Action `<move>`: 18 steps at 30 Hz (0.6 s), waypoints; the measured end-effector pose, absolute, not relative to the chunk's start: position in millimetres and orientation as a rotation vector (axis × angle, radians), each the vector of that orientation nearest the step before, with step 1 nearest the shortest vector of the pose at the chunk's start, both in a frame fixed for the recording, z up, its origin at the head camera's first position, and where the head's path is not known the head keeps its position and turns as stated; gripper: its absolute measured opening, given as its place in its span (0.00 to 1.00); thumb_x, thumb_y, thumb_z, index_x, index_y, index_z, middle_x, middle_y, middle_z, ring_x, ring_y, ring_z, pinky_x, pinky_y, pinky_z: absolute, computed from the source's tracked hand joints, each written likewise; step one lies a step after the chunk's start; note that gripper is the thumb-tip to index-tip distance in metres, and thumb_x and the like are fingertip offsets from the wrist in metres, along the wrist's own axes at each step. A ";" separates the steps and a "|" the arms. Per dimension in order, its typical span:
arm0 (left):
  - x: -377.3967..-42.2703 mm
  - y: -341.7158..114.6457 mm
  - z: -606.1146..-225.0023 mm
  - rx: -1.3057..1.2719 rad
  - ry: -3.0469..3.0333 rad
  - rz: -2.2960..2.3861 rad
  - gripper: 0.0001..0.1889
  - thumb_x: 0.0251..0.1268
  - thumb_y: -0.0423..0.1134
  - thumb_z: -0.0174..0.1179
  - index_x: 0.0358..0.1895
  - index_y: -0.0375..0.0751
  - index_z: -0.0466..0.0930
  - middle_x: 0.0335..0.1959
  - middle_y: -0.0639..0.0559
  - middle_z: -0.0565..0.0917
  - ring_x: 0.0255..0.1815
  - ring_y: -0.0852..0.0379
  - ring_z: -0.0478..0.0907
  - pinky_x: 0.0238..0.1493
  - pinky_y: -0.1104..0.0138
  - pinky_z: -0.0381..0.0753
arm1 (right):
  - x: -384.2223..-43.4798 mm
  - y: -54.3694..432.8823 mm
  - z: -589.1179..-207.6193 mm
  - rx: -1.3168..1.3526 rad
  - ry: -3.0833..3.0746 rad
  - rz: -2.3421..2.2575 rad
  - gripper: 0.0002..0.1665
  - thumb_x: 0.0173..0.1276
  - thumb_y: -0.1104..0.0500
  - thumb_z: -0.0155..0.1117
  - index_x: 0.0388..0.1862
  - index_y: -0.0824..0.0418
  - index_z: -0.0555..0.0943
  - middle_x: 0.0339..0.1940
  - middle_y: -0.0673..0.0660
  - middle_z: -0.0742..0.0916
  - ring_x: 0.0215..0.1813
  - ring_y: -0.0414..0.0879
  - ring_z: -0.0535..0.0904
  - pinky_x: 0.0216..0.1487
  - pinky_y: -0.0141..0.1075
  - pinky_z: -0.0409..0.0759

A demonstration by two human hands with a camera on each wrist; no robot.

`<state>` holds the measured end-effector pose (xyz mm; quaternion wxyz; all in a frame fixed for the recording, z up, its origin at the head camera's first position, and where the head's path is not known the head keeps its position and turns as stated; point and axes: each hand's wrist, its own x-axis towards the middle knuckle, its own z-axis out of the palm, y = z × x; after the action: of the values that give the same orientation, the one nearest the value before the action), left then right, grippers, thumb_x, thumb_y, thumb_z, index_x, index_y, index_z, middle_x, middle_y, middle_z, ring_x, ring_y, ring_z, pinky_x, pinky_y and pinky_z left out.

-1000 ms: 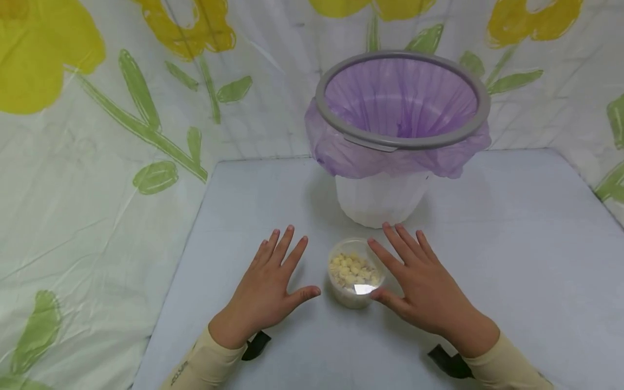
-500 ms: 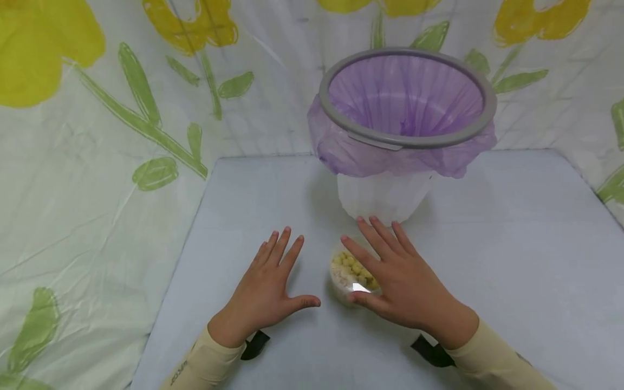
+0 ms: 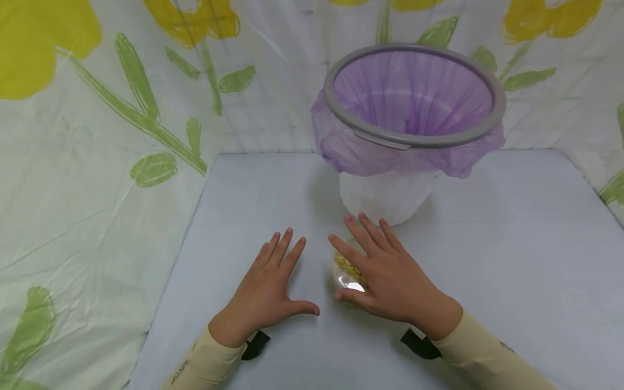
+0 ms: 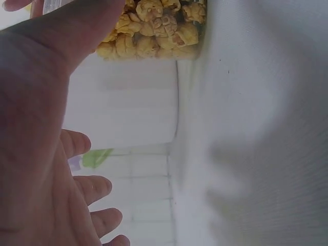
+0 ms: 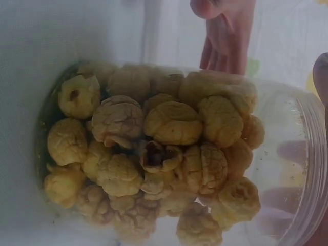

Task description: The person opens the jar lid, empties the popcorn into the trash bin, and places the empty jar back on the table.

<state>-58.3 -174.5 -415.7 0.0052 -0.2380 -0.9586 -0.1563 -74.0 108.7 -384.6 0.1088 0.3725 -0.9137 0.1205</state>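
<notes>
A clear plastic jar (image 3: 345, 270) of popcorn stands on the table between the two hands. My right hand (image 3: 396, 279) is spread above it with straight fingers and hides much of it in the head view. In the right wrist view the jar (image 5: 279, 169) fills most of the frame, packed with round yellow popcorn (image 5: 171, 123) up to below its rim. To the left of the jar my left hand (image 3: 263, 287) hovers with fingers spread and nothing in it. The left wrist view shows the left thumb overlapping part of the popcorn (image 4: 148, 43).
Behind the jar stands a white bin (image 3: 385, 195) with a grey rim (image 3: 414, 142) and a purple liner bag (image 3: 414, 92). A pale cloth covers the table (image 3: 517, 260). A curtain (image 3: 88, 216) printed with yellow flowers hangs around the back and left.
My right hand has moved left over the popcorn jar and now covers more of it. The left hand stays nearly still. The head view has shifted slightly.
</notes>
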 end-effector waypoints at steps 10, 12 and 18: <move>-60.7 -172.9 -419.4 -0.774 -2.995 -0.467 0.71 0.38 0.80 0.73 0.85 0.46 0.54 0.86 0.38 0.51 0.85 0.33 0.49 0.81 0.43 0.54 | -77.6 107.5 -390.6 1.104 -2.709 0.357 0.53 0.70 0.17 0.45 0.83 0.47 0.67 0.83 0.62 0.68 0.82 0.63 0.62 0.74 0.63 0.69; -61.2 -172.6 -419.9 -0.778 -3.002 -0.463 0.71 0.38 0.80 0.73 0.85 0.46 0.54 0.86 0.39 0.51 0.85 0.33 0.50 0.82 0.42 0.54 | -78.6 106.2 -391.8 1.104 -2.693 0.360 0.51 0.69 0.20 0.54 0.81 0.48 0.70 0.79 0.61 0.73 0.78 0.62 0.68 0.67 0.60 0.76; -62.7 -170.6 -422.4 -0.788 -3.027 -0.478 0.71 0.38 0.79 0.74 0.85 0.46 0.54 0.86 0.40 0.52 0.85 0.33 0.49 0.81 0.41 0.52 | -81.2 102.3 -394.1 1.094 -2.629 0.382 0.44 0.64 0.31 0.69 0.74 0.50 0.77 0.67 0.58 0.79 0.64 0.55 0.78 0.49 0.50 0.86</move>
<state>-62.7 -170.6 -422.4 -0.0115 -0.2490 -0.9566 -0.1510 -81.2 102.3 -394.1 0.1339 0.3773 -0.9068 0.1317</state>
